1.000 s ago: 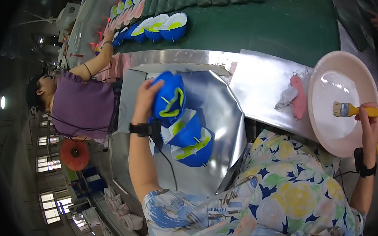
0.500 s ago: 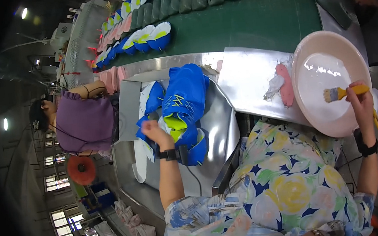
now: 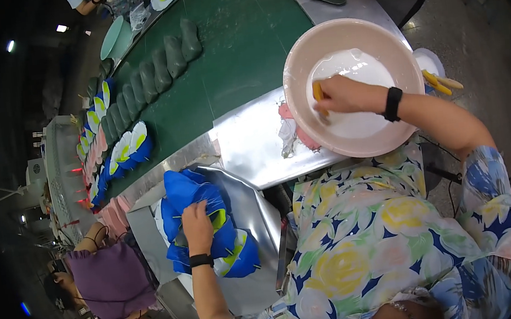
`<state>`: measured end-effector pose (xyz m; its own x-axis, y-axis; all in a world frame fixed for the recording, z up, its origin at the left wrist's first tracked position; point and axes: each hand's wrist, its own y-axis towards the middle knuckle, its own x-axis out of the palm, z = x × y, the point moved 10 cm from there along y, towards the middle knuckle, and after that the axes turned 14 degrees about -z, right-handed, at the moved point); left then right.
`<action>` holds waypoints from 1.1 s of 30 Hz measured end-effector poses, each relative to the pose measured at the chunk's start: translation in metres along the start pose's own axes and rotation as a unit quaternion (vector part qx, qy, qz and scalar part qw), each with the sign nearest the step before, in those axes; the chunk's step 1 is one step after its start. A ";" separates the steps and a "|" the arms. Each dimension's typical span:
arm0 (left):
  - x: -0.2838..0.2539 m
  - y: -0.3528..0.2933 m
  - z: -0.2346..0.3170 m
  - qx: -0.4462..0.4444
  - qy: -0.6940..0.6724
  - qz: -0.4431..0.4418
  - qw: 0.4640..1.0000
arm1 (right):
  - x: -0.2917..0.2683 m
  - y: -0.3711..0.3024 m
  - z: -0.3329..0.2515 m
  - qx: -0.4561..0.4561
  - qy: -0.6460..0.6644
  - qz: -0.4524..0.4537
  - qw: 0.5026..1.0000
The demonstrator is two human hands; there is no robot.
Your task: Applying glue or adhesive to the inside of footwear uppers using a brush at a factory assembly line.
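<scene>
My right hand (image 3: 346, 94) is closed round a paintbrush (image 3: 318, 96) with a yellow handle, inside a large pale pink basin (image 3: 295, 63). White liquid (image 3: 360, 69) covers the basin's bottom; the brush's bristles are hidden. To the left, my left hand (image 3: 197, 226) has its fingers curled over a blue shoe upper (image 3: 188, 190) with a lime-green lining. That upper lies among other blue uppers (image 3: 240, 256) in a metal tray (image 3: 254, 209).
A green conveyor belt (image 3: 238, 44) carries rows of dark shoe lasts (image 3: 161, 70) and blue uppers (image 3: 128, 147). A pink piece with a whitish rag (image 3: 288, 136) lies beside the basin. Yellow-handled tools (image 3: 439, 83) rest at the right. A person in purple (image 3: 110, 278) sits at left.
The view has swung to the right. My right hand has lowered the brush from above the basin into it. My left hand has come onto the blue upper.
</scene>
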<state>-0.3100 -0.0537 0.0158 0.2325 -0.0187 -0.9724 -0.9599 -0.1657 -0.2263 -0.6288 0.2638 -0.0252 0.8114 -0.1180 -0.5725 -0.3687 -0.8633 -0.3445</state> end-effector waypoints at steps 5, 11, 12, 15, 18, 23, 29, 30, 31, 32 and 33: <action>-0.092 -0.078 -0.066 -0.186 -0.046 0.262 0.946 | -0.036 -0.041 -0.011 0.001 -0.052 0.100 0.994; -0.132 -0.066 -0.113 -0.083 -0.344 0.210 0.911 | -0.008 -0.033 -0.029 -0.081 0.006 0.037 0.996; -0.133 -0.061 -0.117 -0.084 -0.337 0.212 0.913 | 0.008 -0.030 -0.029 -0.070 -0.038 -0.029 0.996; -0.151 -0.023 -0.084 -0.109 0.091 0.159 0.977 | 0.003 -0.050 -0.017 -0.113 -0.110 0.021 0.987; -0.141 0.000 -0.104 -0.093 -0.046 0.134 0.985 | -0.036 -0.069 -0.015 -0.091 -0.038 0.101 0.990; -0.160 0.077 -0.091 0.039 -0.257 0.173 0.950 | -0.075 -0.099 -0.009 -0.066 -0.038 0.169 0.983; -0.136 0.193 0.070 0.123 -0.526 0.035 0.841 | -0.123 -0.114 -0.031 -0.244 0.017 0.285 0.927; -0.128 0.208 0.102 0.137 -0.565 0.001 0.814 | -0.129 -0.113 -0.044 -0.265 0.037 0.283 0.921; -0.131 0.215 0.121 0.149 -0.599 -0.032 0.786 | -0.133 -0.117 -0.058 -0.276 0.049 0.288 0.915; -0.132 0.227 0.146 0.160 -0.632 -0.064 0.755 | -0.137 -0.122 -0.071 -0.289 0.058 0.294 0.909; -0.131 0.234 0.165 0.164 -0.663 -0.097 0.724 | -0.142 -0.123 -0.074 -0.279 0.060 0.308 0.907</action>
<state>-0.5913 0.0731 0.0813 0.2226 0.9724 -0.0701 -0.9653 0.2098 -0.1555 -0.6654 0.3505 0.1537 0.5853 -0.6863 -0.4317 -0.5086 -0.7254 0.4637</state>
